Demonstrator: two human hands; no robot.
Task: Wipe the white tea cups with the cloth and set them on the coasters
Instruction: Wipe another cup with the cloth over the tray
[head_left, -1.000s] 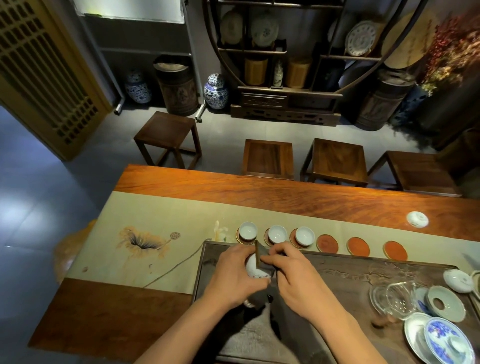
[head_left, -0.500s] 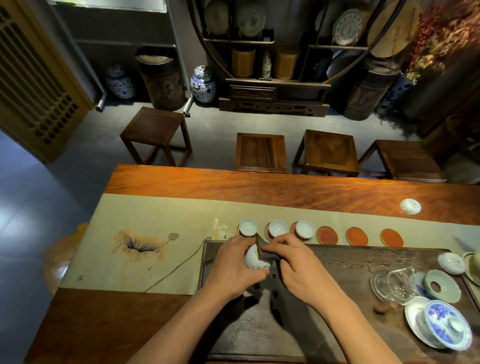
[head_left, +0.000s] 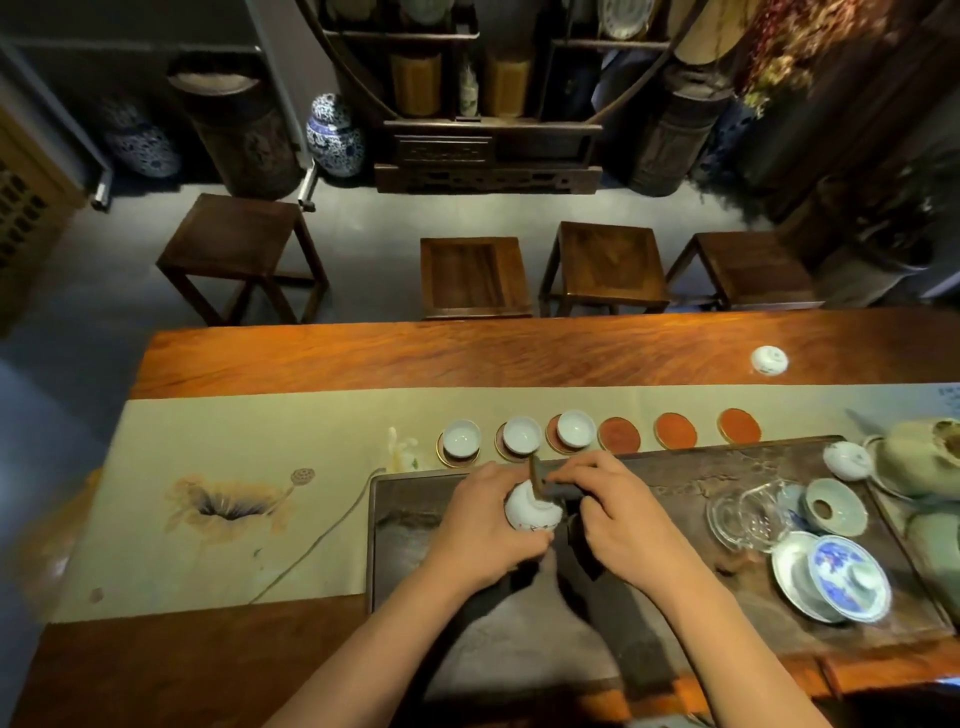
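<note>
Wiping a fourth white porcelain tea cup (head_left: 532, 512) with the dark grey cloth (head_left: 563, 491): left hand (head_left: 485, 525) fingers wrap the cup, right hand (head_left: 610, 514) fingers pinch the cloth. Three small white cups (head_left: 519, 435) sit on coasters mid-frame; three round red coasters (head_left: 675, 430) remain bare, and two seemingly upturned white cups (head_left: 769, 359) wait at right.

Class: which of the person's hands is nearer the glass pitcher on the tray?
Right. The right hand is just left of the glass pitcher; the left hand lies farther left, holding the cup.

Just the one view here — a wide-angle head cam looking forward and steeply down over the counter (head_left: 322, 358). Both forearms come in from the near edge, so it sits close above them — the stools (head_left: 475, 275) and shelf (head_left: 488, 156) fill the far side.
</note>
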